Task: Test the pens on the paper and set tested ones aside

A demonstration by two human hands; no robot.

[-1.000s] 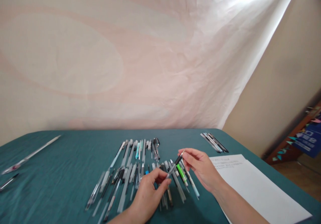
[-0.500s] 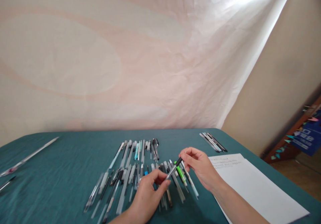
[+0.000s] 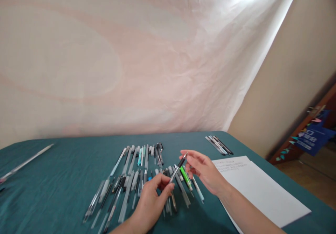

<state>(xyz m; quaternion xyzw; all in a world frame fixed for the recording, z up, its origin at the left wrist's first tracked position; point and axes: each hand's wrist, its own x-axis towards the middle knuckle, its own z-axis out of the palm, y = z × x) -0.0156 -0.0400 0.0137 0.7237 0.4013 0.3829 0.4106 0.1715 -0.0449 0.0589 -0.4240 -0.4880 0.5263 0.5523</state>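
My left hand (image 3: 152, 202) pinches the lower end of a slim pen (image 3: 178, 165) with a black grip, holding it tilted up to the right above a spread of several pens (image 3: 136, 178) on the teal tablecloth (image 3: 52, 188). My right hand (image 3: 203, 171) is at the pen's upper tip, fingers loosely curled and touching or nearly touching it. A bright green pen (image 3: 186, 177) lies just under the right hand.
A white sheet of paper (image 3: 259, 192) with some writing at its top lies to the right. A small bundle of pens (image 3: 219, 145) sits at the far right table edge. A long clear pen (image 3: 26, 162) lies far left. A pale cloth hangs behind the table.
My view has shifted right, so everything sits further left in frame. Both hands stay on the raised pen; my right fingers have loosened slightly at its tip.
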